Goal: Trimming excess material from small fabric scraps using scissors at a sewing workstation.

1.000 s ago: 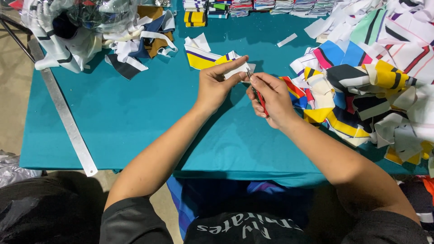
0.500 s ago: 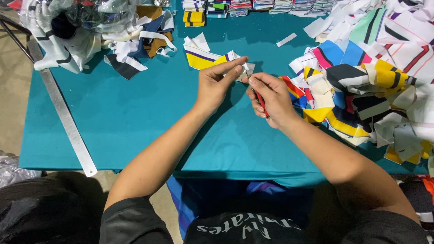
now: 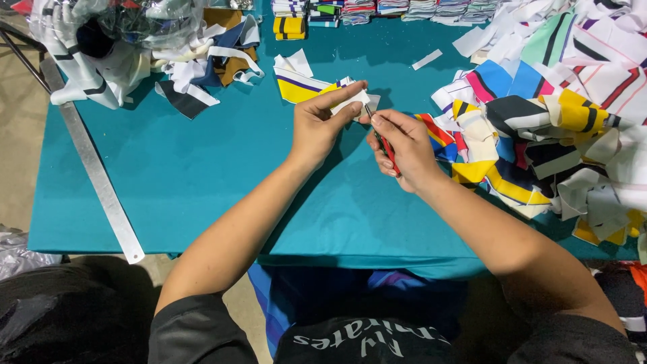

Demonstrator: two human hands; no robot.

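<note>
Head view: left hand [image 3: 322, 128] pinches a small white fabric piece [image 3: 356, 101].

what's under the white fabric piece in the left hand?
Beneath the white fabric piece, a yellow-and-white striped scrap lies on the teal tablecloth. The left hand covers the rest; the small red-handled tool meets its edge.

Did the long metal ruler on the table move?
No. The ruler lies along the table's left edge as before, apart from both hands.
</note>
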